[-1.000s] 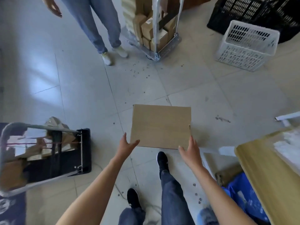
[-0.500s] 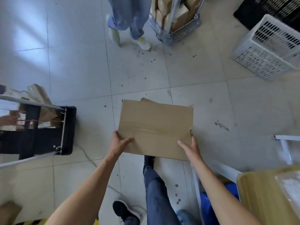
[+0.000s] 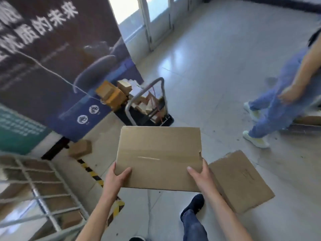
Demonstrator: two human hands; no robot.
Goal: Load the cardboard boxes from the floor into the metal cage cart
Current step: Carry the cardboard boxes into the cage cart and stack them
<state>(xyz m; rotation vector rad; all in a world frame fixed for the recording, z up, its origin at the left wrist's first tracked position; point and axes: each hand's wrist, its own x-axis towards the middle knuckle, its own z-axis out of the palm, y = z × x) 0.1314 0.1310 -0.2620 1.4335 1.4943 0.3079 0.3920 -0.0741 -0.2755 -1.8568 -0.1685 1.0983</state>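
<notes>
Since a second ago the cardboard box has risen off the floor and the view has swung left. The box hangs level at centre. The left hand and right hand pinch its near corners, thumbs pressed on top. The metal cage cart stands at eight o'clock, apart from the box. Held by one edge only, the box may sag, slip, or catch the cage wire. A loose flat box on the floor at four o'clock could trip the carrier.
</notes>
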